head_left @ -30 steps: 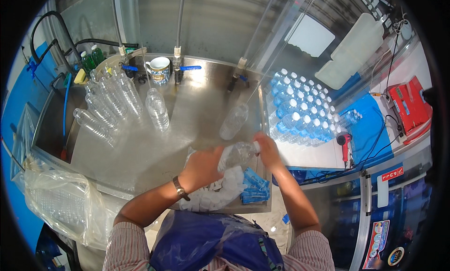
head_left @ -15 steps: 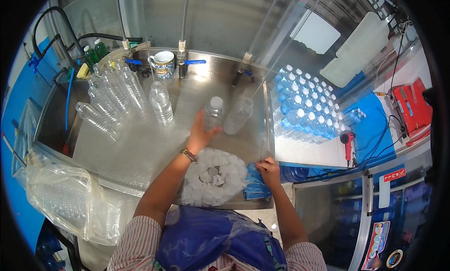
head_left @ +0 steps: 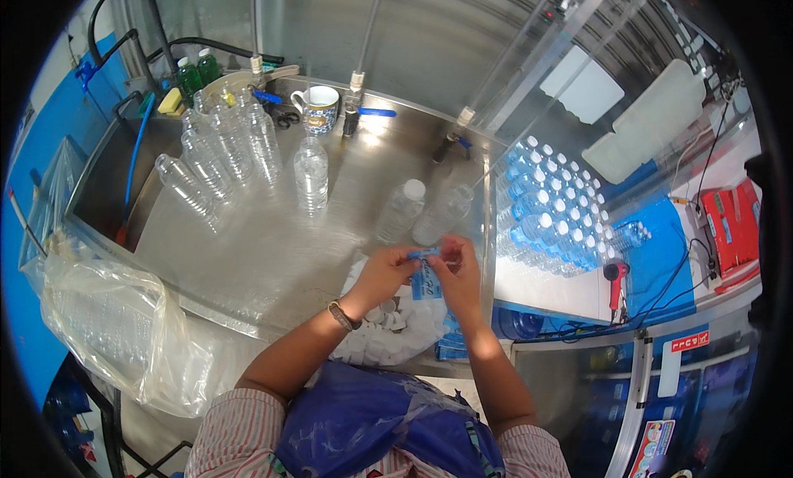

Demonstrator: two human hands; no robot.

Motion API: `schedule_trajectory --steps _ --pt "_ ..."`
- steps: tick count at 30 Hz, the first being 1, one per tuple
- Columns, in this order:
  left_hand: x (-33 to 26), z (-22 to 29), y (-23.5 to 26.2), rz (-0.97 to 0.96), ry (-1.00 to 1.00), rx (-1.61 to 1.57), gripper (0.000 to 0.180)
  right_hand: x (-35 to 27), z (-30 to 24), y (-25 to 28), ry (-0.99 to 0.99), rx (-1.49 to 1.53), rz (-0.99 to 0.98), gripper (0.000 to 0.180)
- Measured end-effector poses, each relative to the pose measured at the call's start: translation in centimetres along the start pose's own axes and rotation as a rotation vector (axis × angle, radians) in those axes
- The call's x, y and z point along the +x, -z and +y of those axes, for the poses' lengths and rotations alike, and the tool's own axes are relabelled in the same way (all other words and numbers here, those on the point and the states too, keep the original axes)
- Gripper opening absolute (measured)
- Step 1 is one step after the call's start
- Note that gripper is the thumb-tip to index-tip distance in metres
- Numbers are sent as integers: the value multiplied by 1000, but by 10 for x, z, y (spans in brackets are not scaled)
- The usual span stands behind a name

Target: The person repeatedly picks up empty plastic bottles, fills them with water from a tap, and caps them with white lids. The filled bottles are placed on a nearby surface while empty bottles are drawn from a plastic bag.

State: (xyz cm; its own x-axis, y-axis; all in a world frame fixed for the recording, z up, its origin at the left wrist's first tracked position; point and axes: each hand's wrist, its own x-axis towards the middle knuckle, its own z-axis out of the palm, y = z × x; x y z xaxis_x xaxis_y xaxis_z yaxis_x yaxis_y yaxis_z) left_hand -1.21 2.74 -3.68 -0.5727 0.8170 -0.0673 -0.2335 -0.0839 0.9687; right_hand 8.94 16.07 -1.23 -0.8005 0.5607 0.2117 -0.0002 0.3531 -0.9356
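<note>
My left hand (head_left: 386, 273) and my right hand (head_left: 459, 273) pinch the upper edge of a small blue printed label sleeve (head_left: 427, 281) between them. Just beyond my fingers stands a capped clear bottle (head_left: 402, 211) with a white lid. Beside it on the right is a clear bottle without a visible cap (head_left: 444, 214). Below my hands lies a heap of white caps (head_left: 388, 337), partly hidden by my left hand and the label. A stack of blue labels (head_left: 453, 342) rests by the right of the heap, under my right forearm.
Several empty bottles (head_left: 216, 152) lean at the left of the steel sink counter (head_left: 248, 255), and one bottle (head_left: 311, 178) stands mid-counter. A mug (head_left: 320, 109) sits behind, near taps with blue levers (head_left: 377, 113). Rows of capped bottles (head_left: 549, 205) and a red heat gun (head_left: 614, 280) are at right.
My left hand has left the capped bottle and come to meet my right hand. My right hand has lifted a blue label from the stack. The view has shifted slightly.
</note>
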Motion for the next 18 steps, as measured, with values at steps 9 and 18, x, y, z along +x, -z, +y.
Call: schedule_trajectory --steps 9,18 --pt "-8 24 37 188 -170 316 40 27 -23 -4 -239 164 -192 9" --pt "52 49 52 377 -761 768 76 108 -93 -13 517 -849 -316 23"
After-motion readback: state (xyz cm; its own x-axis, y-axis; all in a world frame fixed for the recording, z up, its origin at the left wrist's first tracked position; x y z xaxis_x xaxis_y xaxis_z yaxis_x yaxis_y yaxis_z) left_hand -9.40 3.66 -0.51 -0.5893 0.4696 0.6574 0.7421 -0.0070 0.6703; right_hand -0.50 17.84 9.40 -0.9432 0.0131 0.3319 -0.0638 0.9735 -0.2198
